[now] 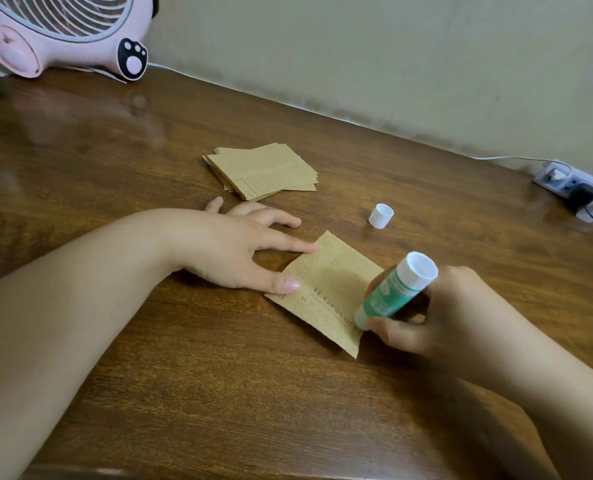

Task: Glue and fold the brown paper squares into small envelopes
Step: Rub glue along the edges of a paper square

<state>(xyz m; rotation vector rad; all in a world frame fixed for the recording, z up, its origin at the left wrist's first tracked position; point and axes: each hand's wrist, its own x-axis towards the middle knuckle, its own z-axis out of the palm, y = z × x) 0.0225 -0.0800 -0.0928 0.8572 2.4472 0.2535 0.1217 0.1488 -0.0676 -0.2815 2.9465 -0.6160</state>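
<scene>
Wooden desk [184,358]: left hand [239,251] flat on paper square [326,289]; right hand [437,317] gripping glue stick [392,289].

Glossy wood table [122,358]; matt brown paper squares [264,171]; glue stick [392,289] prob. smooth plastic.

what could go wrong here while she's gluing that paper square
1. The left hand holds the paper square only by thumb and a fingertip at its left edge, so the glue stick in the right hand might drag or crease it.
2. The glue end works close to the paper's edge and could smear the table.
3. The loose white cap could roll away.
</scene>
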